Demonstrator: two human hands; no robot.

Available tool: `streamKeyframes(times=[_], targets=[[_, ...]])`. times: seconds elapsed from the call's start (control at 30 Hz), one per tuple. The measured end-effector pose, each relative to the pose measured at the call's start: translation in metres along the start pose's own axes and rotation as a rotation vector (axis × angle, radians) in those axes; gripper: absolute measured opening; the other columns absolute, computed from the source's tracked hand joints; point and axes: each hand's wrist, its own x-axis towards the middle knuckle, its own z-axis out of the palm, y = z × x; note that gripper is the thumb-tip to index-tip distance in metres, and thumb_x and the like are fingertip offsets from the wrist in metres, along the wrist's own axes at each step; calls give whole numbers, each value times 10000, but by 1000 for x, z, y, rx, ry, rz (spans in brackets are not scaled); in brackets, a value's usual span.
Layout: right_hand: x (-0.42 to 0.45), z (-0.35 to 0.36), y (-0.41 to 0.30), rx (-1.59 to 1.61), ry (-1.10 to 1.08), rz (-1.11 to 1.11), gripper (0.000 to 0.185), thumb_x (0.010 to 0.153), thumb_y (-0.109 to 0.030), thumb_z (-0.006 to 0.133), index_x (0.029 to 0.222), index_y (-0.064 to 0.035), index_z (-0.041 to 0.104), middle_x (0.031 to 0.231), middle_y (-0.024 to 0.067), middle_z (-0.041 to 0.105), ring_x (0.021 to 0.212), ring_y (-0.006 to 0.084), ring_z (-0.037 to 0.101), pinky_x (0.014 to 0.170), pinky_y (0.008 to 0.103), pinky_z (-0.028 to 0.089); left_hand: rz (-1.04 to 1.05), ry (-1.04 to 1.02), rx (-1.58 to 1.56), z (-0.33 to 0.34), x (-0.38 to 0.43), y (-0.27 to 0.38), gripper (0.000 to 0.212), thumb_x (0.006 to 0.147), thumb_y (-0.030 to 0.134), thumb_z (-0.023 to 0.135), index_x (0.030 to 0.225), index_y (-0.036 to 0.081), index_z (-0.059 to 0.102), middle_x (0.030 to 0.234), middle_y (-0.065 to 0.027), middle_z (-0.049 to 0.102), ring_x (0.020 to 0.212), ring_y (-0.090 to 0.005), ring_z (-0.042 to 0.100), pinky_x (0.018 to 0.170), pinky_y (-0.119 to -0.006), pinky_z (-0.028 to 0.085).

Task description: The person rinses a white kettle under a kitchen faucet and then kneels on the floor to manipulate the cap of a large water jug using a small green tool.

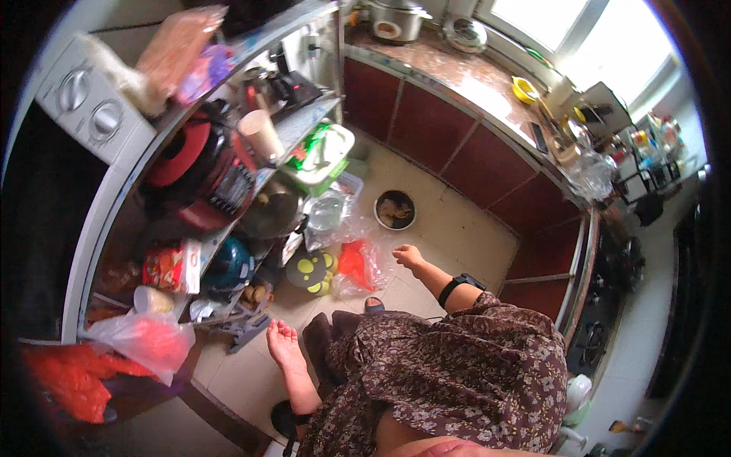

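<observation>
My left hand (284,344) is held out over the floor at the lower left, palm showing and fingers apart, holding nothing. My right hand (408,256) reaches forward near the middle, its fingers loosely curled; whether anything is in it cannot be told. Beyond my right hand, a round metal pot (394,209) with pale brown contents stands on the floor. Left of that hand lie a red plastic bag (357,264) and clear plastic bags. A dark round thing with yellow-green spots (311,271) is beside them.
A shelf rack at left carries a red and black cooker (220,177), a steel pan (272,208) and a teal pot (230,265). A stone counter (445,74) with a rice cooker (395,21) runs along the far side, curving right to a black gas stove (597,320).
</observation>
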Motion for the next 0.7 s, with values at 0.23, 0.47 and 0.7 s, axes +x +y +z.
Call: streamKeyframes(times=[0.23,0.47,0.7], targets=[[-7,-52,59,7,185,-40,295,688,-231,562,874,-7,605,849,146,600,791,234,572,713,308,438,-101,-162,199,70,-10,-36,199,790,183,477,979,122,478,849,11,514,687,-76,440,664,-231,377],[-58,-80,142,4,367,125,294,690,-233,555,880,-11,587,812,118,588,740,205,557,667,298,441,-131,-445,439,108,-9,-45,190,828,151,445,1008,92,452,870,-22,508,682,-74,455,637,-204,383],[-115,-87,361,131,530,510,236,663,-264,562,680,-33,603,644,130,593,618,241,585,590,339,453,-61,-578,557,125,-4,-58,327,798,156,517,1096,92,395,889,-13,496,690,-72,470,638,-206,394]])
